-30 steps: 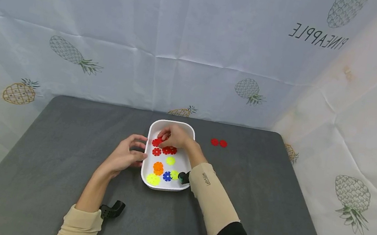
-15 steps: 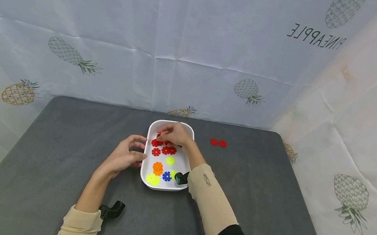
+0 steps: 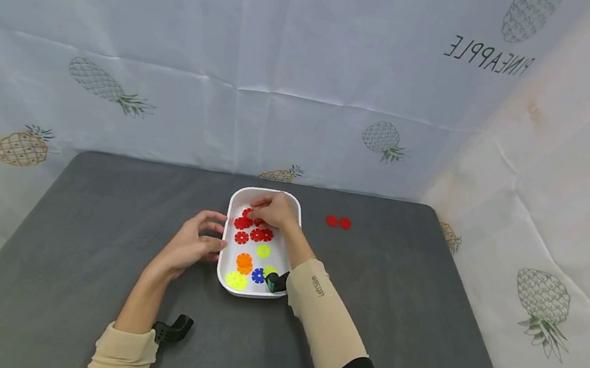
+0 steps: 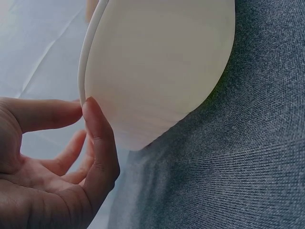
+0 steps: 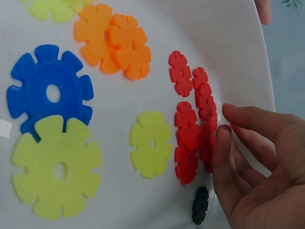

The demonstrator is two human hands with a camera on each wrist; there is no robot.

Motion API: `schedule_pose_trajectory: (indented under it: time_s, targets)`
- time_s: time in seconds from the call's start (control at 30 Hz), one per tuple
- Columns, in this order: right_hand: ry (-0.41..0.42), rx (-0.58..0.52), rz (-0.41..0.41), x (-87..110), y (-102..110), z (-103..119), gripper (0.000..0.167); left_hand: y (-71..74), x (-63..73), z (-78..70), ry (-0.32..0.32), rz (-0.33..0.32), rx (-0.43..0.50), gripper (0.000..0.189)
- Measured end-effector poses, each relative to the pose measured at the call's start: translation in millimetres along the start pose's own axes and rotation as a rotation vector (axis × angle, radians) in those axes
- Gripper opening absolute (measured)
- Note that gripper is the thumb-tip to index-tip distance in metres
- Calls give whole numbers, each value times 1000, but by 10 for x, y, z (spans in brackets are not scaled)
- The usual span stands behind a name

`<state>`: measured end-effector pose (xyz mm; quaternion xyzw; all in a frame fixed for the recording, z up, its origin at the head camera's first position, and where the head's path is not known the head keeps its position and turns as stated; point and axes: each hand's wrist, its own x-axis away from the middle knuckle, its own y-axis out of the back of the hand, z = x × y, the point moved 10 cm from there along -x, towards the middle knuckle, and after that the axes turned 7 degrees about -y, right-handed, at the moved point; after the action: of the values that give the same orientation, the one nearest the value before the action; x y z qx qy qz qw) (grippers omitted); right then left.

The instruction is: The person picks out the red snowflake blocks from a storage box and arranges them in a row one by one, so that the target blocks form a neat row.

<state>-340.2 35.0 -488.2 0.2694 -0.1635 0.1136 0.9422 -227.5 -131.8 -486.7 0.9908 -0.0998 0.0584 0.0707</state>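
A white tray [image 3: 222, 265] on the table holds notched plastic building discs. My left hand [image 3: 193, 244] pinches the tray's left rim; in the left wrist view its fingertips meet at the rim. Inside the tray's far half, my right hand [image 3: 276, 212] hovers over the red discs [image 5: 186, 124]. Its thumb and forefinger are slightly apart beside them, with nothing visible between. Nearer me lie orange discs [image 3: 244, 263], a blue disc [image 3: 258, 276] and yellow discs [image 3: 236, 281]. A black disc [image 5: 200, 205] lies below the right hand in the right wrist view.
Two red discs [image 3: 338, 222] lie side by side on the grey tabletop [image 3: 369, 297], right of the tray. A pale pineapple-print cloth [image 3: 314, 53] hangs behind the table. Each wrist carries a black camera; the right one overhangs the tray's near right corner.
My right hand has lifted slightly off the red discs, showing more of them. The left hand keeps its place at the rim. The whole head view has shifted a little.
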Motion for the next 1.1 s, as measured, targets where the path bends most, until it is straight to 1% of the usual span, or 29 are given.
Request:
schedule_pose_trajectory:
  time_s: [0.2, 0.27, 0.33, 0.5, 0.7, 0.8, 1.0, 1.1]
  targets:
    - [-7, 144, -98, 46, 72, 60, 19, -10, 19, -3, -2, 3, 7, 62]
    - [-13, 159, -113, 54, 83, 63, 18, -3, 23, 1, -2, 0, 9, 62]
    - [-19, 145, -110, 56, 82, 55, 19, -1, 22, 3, -4, 0, 8, 62]
    - [-43, 51, -67, 37, 45, -11, 24, -12, 4, 9, -3, 1, 2, 61]
    - [-30, -16, 14, 16, -54, -27, 30, 0, 0, 17, 3, -7, -1, 60]
    - [-18, -15, 36, 19, -89, -19, 30, -1, -1, 12, -2, -3, -1, 61]
    - [-6, 62, 21, 30, -124, 3, 24, -6, 2, -5, -4, -3, 4, 62]
    - [-6, 73, 18, 25, -144, 3, 22, -13, 2, -14, -4, -1, 2, 63]
